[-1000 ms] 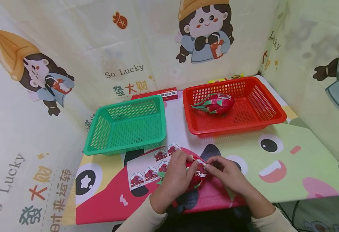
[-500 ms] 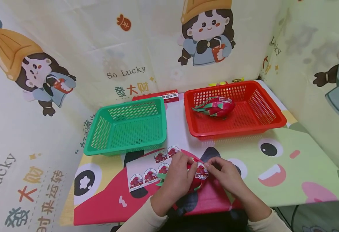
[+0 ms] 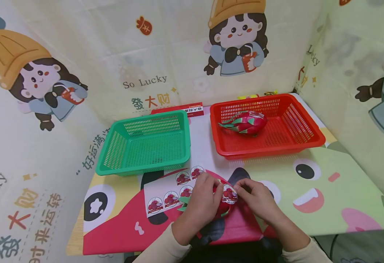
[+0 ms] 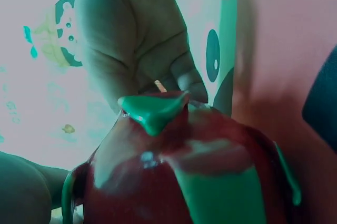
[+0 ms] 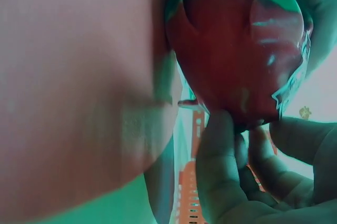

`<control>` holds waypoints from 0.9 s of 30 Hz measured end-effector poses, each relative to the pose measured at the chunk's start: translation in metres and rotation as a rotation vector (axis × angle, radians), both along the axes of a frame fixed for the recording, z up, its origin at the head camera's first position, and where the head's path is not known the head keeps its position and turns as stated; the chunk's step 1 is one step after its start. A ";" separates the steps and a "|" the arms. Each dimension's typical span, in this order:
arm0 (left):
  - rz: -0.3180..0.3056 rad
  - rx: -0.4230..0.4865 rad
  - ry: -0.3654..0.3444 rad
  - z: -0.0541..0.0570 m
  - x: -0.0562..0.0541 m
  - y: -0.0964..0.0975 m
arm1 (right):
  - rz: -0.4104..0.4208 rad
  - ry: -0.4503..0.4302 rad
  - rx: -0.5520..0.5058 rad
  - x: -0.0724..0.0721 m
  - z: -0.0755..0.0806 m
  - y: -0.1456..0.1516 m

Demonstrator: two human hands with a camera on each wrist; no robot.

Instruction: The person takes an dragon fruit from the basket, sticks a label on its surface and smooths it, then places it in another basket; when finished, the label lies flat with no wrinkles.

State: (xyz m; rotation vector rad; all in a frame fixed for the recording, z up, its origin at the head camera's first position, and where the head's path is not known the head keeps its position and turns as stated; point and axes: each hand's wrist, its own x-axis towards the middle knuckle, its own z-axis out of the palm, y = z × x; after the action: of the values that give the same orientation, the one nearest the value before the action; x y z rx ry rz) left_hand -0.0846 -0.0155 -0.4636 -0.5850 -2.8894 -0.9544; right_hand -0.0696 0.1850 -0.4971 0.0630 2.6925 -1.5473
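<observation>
A pink-red dragon fruit with green scales lies at the table's front, a round white-and-red sticker on its upper side. My left hand holds the fruit from the leafy side, covering much of it. At the opposite end, my right hand has its thumb and fingertips curled against the fruit, right by the sticker's edge. In the right wrist view, the thumb sits at the sticker's lower corner, and other fingers touch the fruit's end. Left of the fruit lies a white sheet of round stickers, partly hidden by my left hand.
A green basket with nothing in it stands at the back left. The red basket at back right holds another dragon fruit bearing a sticker. Behind them are a red box and a small yellow packet against the printed curtain.
The right thumb has shifted slightly outward to the sticker's right edge, so more of the sticker shows. The left hand keeps its hold. The head view has tilted slightly.
</observation>
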 end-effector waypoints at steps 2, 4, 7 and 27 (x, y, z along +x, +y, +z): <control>-0.021 0.023 0.007 -0.001 0.000 -0.002 | 0.026 -0.014 -0.017 0.001 0.000 0.002; -0.046 0.053 0.010 -0.001 -0.001 -0.006 | 0.053 -0.028 -0.032 0.002 0.001 0.004; -0.078 0.095 -0.010 0.001 -0.002 -0.012 | 0.087 -0.028 -0.025 0.003 0.003 0.007; -0.015 0.497 -0.690 0.042 -0.088 0.006 | 0.370 -0.024 0.039 0.000 0.013 0.004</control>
State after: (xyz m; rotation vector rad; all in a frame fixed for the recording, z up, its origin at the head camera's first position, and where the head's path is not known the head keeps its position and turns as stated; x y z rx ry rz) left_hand -0.1724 -0.0097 -0.4213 -0.2647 -2.9394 -2.1403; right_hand -0.0697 0.1891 -0.4837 -0.3900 2.5286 -1.3723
